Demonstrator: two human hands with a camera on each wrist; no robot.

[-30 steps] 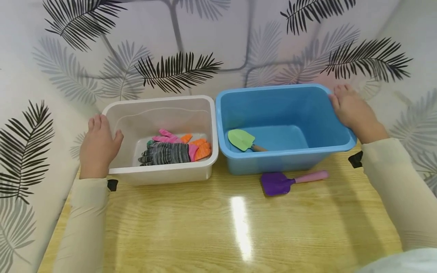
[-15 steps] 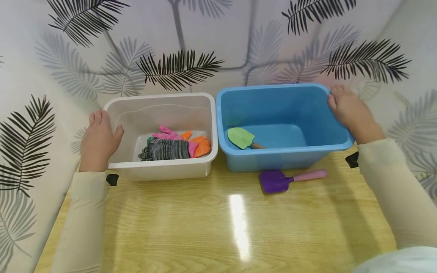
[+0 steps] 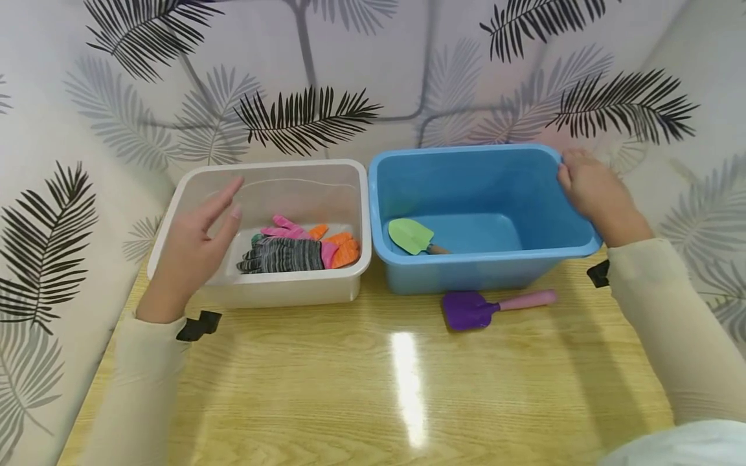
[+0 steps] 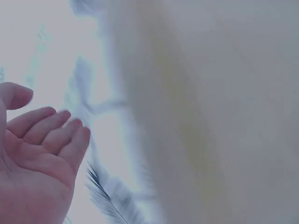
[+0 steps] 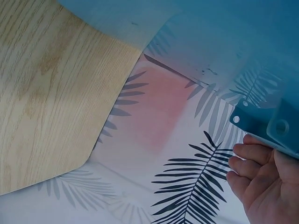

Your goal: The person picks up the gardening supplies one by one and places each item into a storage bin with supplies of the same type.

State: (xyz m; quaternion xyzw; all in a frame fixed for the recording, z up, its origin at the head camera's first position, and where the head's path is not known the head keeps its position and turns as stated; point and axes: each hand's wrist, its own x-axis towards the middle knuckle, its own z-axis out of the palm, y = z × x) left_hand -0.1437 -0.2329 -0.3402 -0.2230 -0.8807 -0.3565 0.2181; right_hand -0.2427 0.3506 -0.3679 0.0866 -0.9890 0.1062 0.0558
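My left hand (image 3: 192, 249) is held above the left end of a white plastic bin (image 3: 274, 288), its fingers extended and thumb apart. In the left wrist view the palm (image 4: 39, 175) shows nothing in it. Inside that bin lie a grey-black striped glove (image 3: 285, 254), a pink glove (image 3: 285, 228) and orange glove parts (image 3: 344, 251). My right hand (image 3: 600, 194) grips the right end rim of a blue plastic bin (image 3: 466, 275); in the right wrist view its fingers (image 5: 250, 165) curl under the rim. A green trowel (image 3: 410, 235) with a wooden handle rests in the blue bin.
A purple shovel (image 3: 469, 310) with a pink handle lies on the wooden table (image 3: 303, 382), just in front of the blue bin. The bins stand side by side. A leaf-patterned cloth (image 3: 384, 71) hangs behind and beside the table.
My left hand has let go of the white bin's left rim and moved right, over the bin. The right hand stays on the blue bin's rim.
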